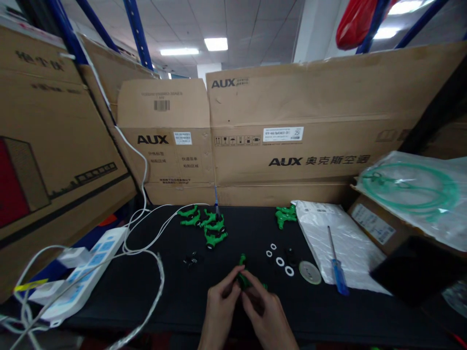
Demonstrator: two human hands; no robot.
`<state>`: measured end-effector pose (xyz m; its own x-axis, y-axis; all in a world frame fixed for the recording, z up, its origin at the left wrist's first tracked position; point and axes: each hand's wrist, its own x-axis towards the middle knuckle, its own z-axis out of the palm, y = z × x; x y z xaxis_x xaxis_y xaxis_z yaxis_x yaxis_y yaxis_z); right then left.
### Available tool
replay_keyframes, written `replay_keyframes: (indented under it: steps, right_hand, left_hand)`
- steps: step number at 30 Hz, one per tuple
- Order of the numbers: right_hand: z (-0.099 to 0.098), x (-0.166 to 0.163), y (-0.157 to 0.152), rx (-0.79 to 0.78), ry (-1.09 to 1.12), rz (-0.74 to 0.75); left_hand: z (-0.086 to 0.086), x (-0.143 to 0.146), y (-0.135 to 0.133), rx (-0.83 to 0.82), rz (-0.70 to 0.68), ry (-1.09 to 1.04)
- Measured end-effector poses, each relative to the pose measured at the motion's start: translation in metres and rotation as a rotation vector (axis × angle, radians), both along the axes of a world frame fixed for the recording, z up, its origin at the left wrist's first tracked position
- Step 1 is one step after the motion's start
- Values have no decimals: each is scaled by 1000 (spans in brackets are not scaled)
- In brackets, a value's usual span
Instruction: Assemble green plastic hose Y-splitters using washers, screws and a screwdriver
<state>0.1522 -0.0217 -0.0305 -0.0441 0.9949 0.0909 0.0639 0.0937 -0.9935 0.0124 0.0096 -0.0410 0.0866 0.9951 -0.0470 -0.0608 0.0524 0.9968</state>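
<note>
Near the front of the black table, my left hand (221,302) and my right hand (269,307) are both closed on one green brake caliper (243,280). Fingertips hide much of it; a green end sticks out above them and another shows at the right. Just to the right lie several white washers (279,262), a small black part (291,255) and a round disc (310,272). Small dark pieces (191,260) lie to the left of my hands. More green calipers (215,236) sit farther back, and another green caliper group (285,216) is at the back right.
A blue screwdriver (339,277) rests on a white plastic bag (328,233) at the right. Beyond it, a bag with green tubing (408,189) lies on a box. A power strip (87,274) with white cables (160,272) occupies the left. Cardboard panels (292,107) wall the back.
</note>
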Motion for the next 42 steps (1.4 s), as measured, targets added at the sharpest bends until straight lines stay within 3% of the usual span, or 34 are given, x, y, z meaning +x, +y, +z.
replay_keyframes:
  steps: [6, 20, 29, 42]
  right_hand:
    - [-6, 3, 2, -85, 98, -41]
    - [-13, 9, 7, -15, 42, 39]
    - [-33, 13, 11, -68, 86, 39]
    - [-31, 12, 10, -95, 125, 7]
  left_hand:
    - [7, -10, -5, -36, -179, 11]
    - [-11, 0, -2, -130, 28, 35]
    - [-11, -5, 4, -164, -89, 8]
    - [-5, -10, 3, -198, -153, 8]
